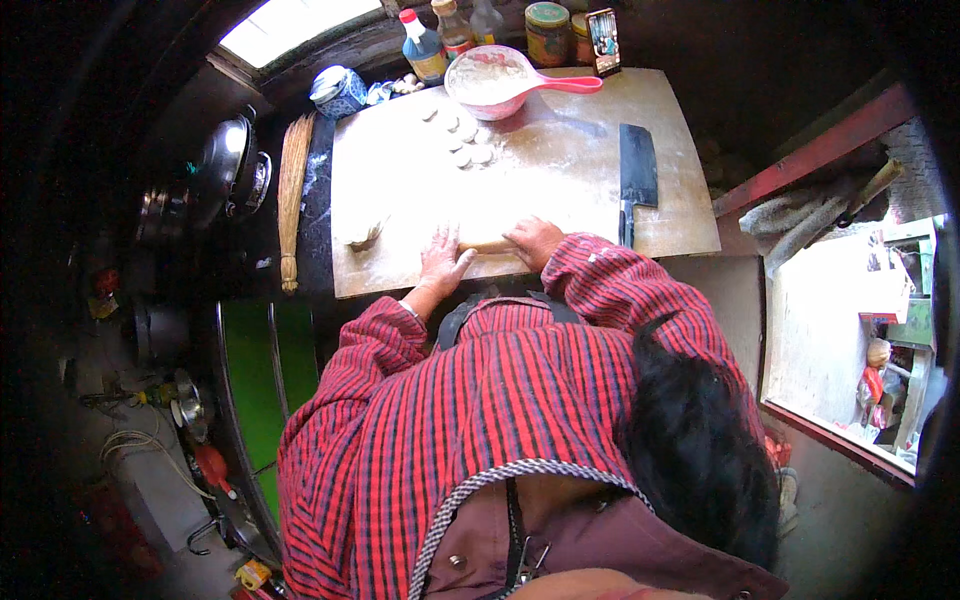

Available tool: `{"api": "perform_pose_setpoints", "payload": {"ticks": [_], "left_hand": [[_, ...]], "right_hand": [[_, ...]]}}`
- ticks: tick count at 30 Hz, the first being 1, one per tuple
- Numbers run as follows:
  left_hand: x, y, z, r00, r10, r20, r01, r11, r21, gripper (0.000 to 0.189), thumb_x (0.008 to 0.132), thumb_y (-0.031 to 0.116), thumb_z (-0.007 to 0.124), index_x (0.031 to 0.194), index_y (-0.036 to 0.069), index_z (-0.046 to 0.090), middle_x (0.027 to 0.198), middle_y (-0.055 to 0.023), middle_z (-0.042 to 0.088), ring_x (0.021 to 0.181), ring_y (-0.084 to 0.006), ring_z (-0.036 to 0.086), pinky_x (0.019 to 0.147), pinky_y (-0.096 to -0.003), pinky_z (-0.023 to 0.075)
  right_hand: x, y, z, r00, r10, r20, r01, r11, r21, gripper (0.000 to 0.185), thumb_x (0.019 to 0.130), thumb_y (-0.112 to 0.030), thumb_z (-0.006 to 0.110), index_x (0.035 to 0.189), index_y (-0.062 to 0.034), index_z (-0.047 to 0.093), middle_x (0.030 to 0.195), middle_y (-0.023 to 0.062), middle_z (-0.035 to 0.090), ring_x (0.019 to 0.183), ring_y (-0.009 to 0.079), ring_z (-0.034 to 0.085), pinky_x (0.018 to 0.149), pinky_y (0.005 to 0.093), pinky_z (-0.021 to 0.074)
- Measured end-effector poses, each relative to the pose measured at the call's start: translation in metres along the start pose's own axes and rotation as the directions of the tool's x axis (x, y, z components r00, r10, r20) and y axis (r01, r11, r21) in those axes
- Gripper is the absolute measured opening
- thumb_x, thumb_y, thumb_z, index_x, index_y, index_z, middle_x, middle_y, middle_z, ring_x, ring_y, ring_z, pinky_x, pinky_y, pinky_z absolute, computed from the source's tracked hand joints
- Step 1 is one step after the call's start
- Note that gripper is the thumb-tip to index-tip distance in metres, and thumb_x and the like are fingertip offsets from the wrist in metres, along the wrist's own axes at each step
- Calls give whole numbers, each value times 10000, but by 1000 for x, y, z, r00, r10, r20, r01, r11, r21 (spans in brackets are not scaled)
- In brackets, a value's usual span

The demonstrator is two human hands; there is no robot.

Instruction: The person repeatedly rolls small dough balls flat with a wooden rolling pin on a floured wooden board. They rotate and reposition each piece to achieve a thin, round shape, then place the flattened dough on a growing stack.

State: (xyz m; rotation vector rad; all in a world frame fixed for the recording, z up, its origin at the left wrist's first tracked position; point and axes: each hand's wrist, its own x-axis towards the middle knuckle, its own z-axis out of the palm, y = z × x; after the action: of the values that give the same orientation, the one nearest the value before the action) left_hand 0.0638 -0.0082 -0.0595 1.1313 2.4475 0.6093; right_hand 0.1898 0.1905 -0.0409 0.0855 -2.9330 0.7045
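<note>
A wooden rolling pin lies crosswise near the front edge of a pale wooden board. My left hand rests over its left end, fingers stretched forward. Over the right end curls my right hand. Whether dough lies under the pin cannot be made out in the glare. Farther back on the board are several small flattened dough pieces with flour around them. A larger lump, seemingly dough, sits left of my left hand.
A cleaver lies at the board's right side. Behind stand a pink-handled bowl of flour, a sauce bottle, a jar and a propped phone. A straw brush and blue-and-white container are at left.
</note>
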Motion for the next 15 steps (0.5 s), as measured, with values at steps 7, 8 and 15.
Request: {"api": "perform_pose_setpoints", "payload": {"ticks": [7,8,15], "left_hand": [[9,-11,-8,917,-226,-329,207,974,-91,558,769,417,593,1167,40,491,1052,-173,558,963,-310,519,847,-372,407],[12,-3,-8,936,-250,-248,227,967,-118,570,750,426,613,1153,39,501,1015,-158,574,907,-289,544,808,-365,432],[29,18,-7,939,-341,-40,343,938,56,561,643,446,708,1041,71,580,851,-99,642,792,-218,620,716,-309,482]], "right_hand": [[-17,-5,-24,910,311,-274,-279,948,150,334,676,-113,645,998,-51,579,891,131,569,862,315,523,778,381,432],[-22,-3,-25,896,346,-277,-311,936,164,344,677,-125,651,1005,-48,579,909,137,571,875,315,526,784,377,432],[-38,-4,-24,839,485,-247,-414,863,291,376,674,-166,677,1005,-14,581,949,168,579,892,319,551,796,356,440]]}}
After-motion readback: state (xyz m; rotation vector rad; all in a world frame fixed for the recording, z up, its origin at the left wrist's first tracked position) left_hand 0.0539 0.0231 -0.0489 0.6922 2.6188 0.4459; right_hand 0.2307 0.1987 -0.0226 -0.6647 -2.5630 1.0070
